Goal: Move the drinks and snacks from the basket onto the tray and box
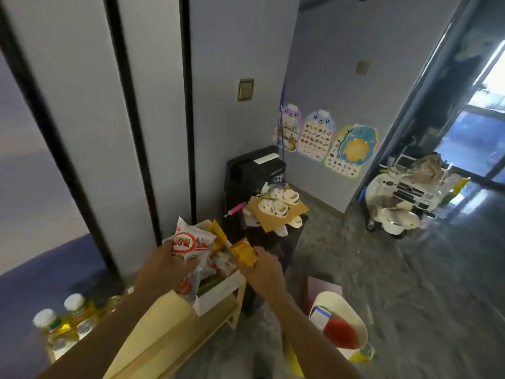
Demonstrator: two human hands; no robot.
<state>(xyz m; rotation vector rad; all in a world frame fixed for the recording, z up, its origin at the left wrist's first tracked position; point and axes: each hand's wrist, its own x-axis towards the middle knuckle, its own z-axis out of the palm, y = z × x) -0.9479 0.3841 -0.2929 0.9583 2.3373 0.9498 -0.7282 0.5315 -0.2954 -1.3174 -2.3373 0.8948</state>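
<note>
My left hand [161,272] grips a white snack bag with a red round logo [191,243], held just above a white box [218,292] packed with several snack packets. My right hand [263,272] is closed on an orange snack packet [244,252] at the box's right edge. The box stands on a light wooden shelf unit [191,329]. Low on the right sits a white basket [341,310] holding a red item [341,335] and a white-and-blue packet [321,315]. Two yellow drink bottles with white caps [65,321] stand at the lower left.
A black stand [254,170] behind the shelf carries a cardboard sheet with white children's shoes [278,203]. A white toy car [404,198] is parked by the doorway at the right. Grey floor spreads to the right. Tall white wall panels rise on the left.
</note>
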